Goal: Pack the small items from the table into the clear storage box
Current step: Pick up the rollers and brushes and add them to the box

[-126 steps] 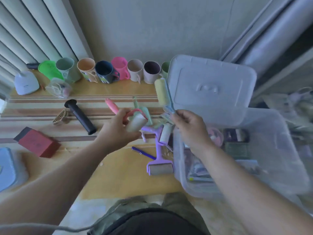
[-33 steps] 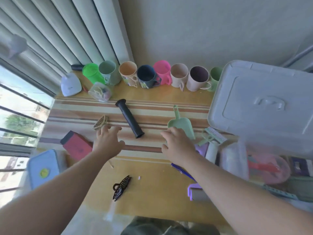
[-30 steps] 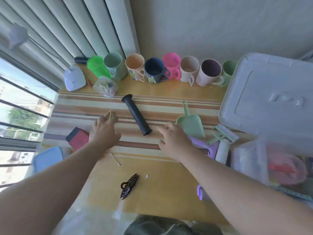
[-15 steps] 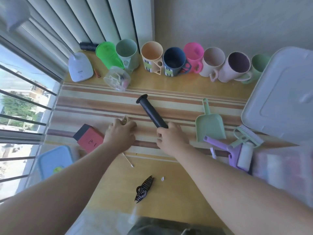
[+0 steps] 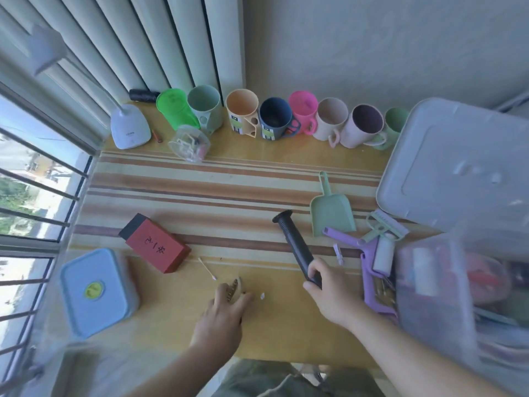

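The person's right hand (image 5: 329, 293) is clamping its fingers round the near end of the black handle grip (image 5: 296, 247), which is slanting just left of the clear storage box (image 5: 446, 287), presumably so it swings straight in. The left hand (image 5: 226, 308), further left of the box, is lying over a tan hair claw (image 5: 235, 285); whether its fingers are pinching it I cannot tell. The green scoop (image 5: 330, 213) and purple roller (image 5: 372, 259) are waiting beside the box.

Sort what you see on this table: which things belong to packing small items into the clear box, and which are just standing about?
Job:
black handle grip, held by right hand
tan hair claw, under left hand
clear storage box
green scoop
purple lint roller

Standing about:
row of mugs
desk lamp
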A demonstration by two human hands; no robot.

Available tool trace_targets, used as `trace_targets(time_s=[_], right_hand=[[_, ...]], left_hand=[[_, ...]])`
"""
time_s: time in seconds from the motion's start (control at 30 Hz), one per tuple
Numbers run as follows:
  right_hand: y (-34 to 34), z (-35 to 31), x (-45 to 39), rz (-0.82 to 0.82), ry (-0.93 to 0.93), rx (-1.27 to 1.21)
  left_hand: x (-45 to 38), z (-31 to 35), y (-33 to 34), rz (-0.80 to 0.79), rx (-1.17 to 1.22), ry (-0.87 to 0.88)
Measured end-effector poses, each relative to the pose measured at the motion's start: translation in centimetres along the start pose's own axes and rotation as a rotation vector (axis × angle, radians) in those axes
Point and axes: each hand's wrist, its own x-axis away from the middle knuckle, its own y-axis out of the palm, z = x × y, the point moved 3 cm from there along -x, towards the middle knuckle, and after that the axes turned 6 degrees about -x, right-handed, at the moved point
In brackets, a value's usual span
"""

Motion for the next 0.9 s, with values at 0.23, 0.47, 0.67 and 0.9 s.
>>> trace_targets(time_s=[0.23,0.47,0.67,0.9], right_hand=[[-1.9,-0.1,2.9,0.042,0.056,-0.108],[-11.7,-0.7,8.2,0.232,-0.043,-0.276],[-18.7,5.8,13.4,0.438,-0.06,-0.284],[-24.4,22.4,16.8,0.36,0.079,-0.141]], left_hand=[[-1.9,1.3,-2.0,0.138,0.072,0.049],[-4.0,7.2,-6.5,0.198,0.044,0.126],[-5.7,8.5,-5.0,0.094,-0.072,0.014],[-4.2,21.8,-10.1,0.445,0.214,0.296]])
